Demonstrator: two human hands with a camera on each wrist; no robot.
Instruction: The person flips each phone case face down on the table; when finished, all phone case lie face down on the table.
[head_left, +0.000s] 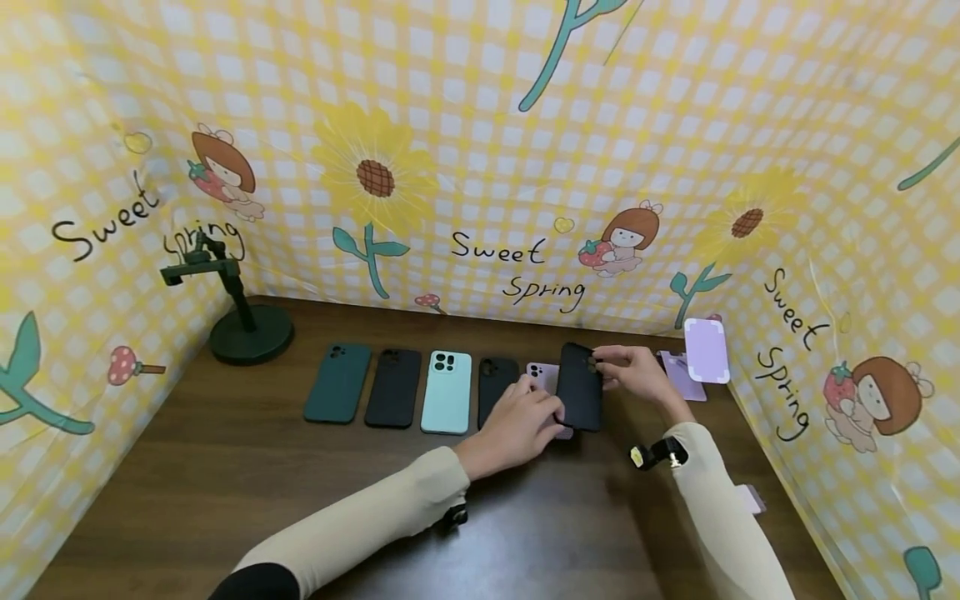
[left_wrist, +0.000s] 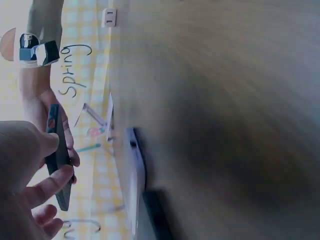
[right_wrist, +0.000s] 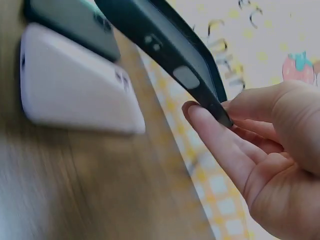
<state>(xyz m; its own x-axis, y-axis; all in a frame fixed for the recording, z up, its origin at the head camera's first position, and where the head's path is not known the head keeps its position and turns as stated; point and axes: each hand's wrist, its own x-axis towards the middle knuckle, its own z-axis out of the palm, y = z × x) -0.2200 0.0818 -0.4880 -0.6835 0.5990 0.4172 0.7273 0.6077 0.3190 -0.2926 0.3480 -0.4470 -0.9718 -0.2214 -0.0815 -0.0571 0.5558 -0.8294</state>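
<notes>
A black phone case is held up off the table by both hands, tilted. My left hand pinches its lower left edge between thumb and fingers. At its upper right corner, near the camera cutout, my right hand grips it; the right wrist view shows the case's hollow inner side and side cutouts. Partly under it lies a lilac phone case. Left of that, in a row, lie a dark case, a pale mint case, a black case and a dark green case.
A dark green stand with a round base stands at the back left. At the right, a lilac card-like piece leans near the patterned cloth wall, with another lilac piece beside it. A small pale object shows beyond my right forearm.
</notes>
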